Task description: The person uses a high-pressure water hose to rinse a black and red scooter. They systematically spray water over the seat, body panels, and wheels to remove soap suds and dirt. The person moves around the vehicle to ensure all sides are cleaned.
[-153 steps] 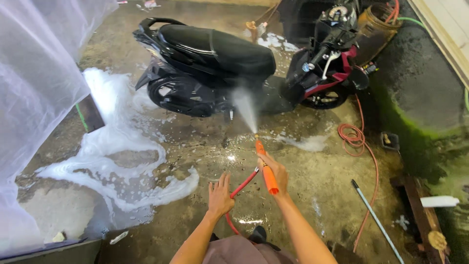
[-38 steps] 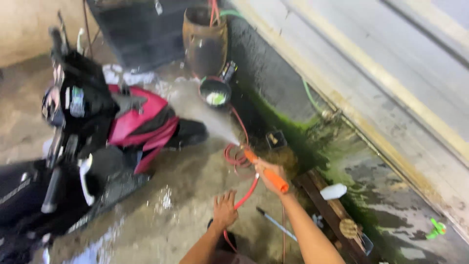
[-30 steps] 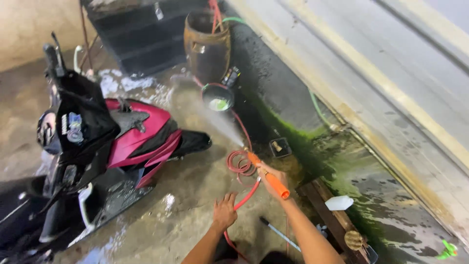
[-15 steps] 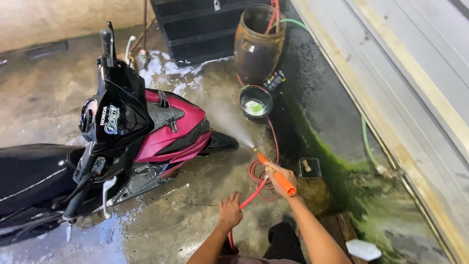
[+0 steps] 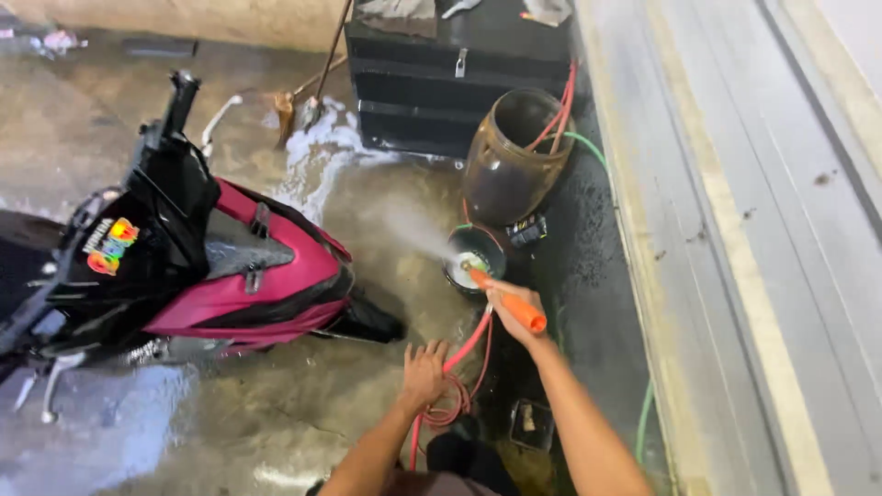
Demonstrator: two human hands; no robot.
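My right hand (image 5: 514,308) grips an orange spray gun (image 5: 507,300) that shoots a white jet of water up and to the left. My left hand (image 5: 423,375) holds the red hose (image 5: 459,354) that feeds the gun, a little below and left of it. The jet crosses the wet floor toward the front of a pink and black scooter (image 5: 184,266), which stands on the left with its handlebar (image 5: 179,96) pointing up.
A small dark bowl (image 5: 474,257) sits on the floor just beyond the gun. Behind it stands a brown clay jar (image 5: 514,156) with red and green hoses in it, and a black metal box (image 5: 459,73). White foam (image 5: 322,152) lies near the box. A grey shutter rail (image 5: 735,248) runs along the right.
The view has swung left, bringing the scooter's front and the black box closer to the middle. Both hands keep their hold on the gun and hose, and the jet still sprays.
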